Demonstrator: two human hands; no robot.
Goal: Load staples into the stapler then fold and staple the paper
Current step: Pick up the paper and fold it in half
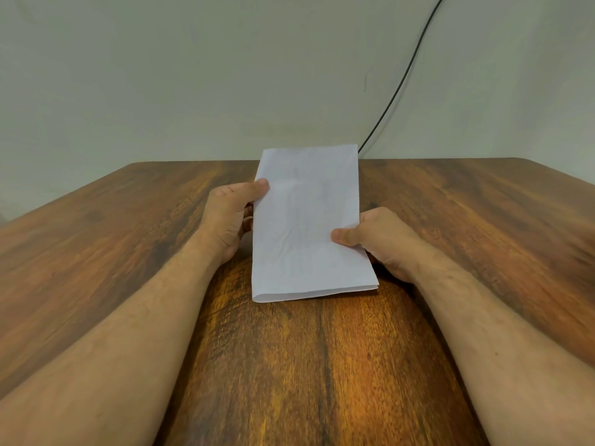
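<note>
A white sheet of paper (306, 226), folded in half with the fold along its left side, is held above the middle of the table. My left hand (228, 217) grips its left edge, thumb on top near the upper corner. My right hand (376, 243) pinches its right edge lower down, thumb on top of the sheet. The paper's near end shows two layers slightly apart. No stapler or staples are in view.
A brown wood-grain table (128, 252) spreads below both arms, its far edge against a pale wall. A thin black cable (402, 82) runs down the wall and drops behind the table just right of the paper.
</note>
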